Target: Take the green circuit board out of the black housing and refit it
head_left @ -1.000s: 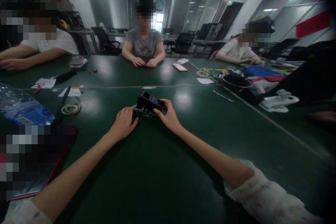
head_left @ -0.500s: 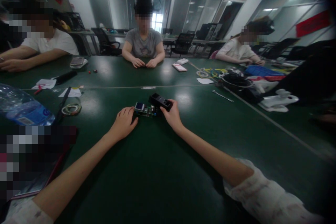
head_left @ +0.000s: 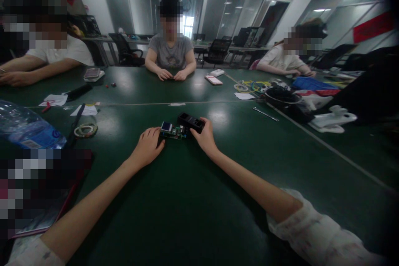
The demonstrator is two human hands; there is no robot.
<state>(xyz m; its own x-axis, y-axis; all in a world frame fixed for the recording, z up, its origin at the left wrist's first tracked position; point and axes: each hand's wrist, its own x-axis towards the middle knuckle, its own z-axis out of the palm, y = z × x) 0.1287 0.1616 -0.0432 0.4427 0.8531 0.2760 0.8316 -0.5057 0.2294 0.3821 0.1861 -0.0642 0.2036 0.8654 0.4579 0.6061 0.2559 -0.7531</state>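
A black casing (head_left: pixel 189 121) with openings in its face lies tilted near the middle of the green table (head_left: pixel 174 199). My right hand (head_left: pixel 205 136) grips its right end between thumb and fingers. Just left of and below the casing is a green circuit board (head_left: pixel 177 132) with a small square screen (head_left: pixel 166 126) at its left end. My left hand (head_left: pixel 149 143) is at the board's left end, fingers closed round that edge. The board and the casing are close together, overlapping in view.
On the left are a large water bottle (head_left: pixel 34 126), a beaded ring (head_left: pixel 85 130) and paper (head_left: pixel 84 110). A wrench (head_left: pixel 265 114), cables (head_left: pixel 249 86) and a white clamp-like object (head_left: pixel 333 119) lie to the right. Three people sit around the table; a phone (head_left: pixel 213 80) lies beyond.
The black casing has tipped slightly and lies a little flatter in my right hand. My left hand and the board have hardly moved.
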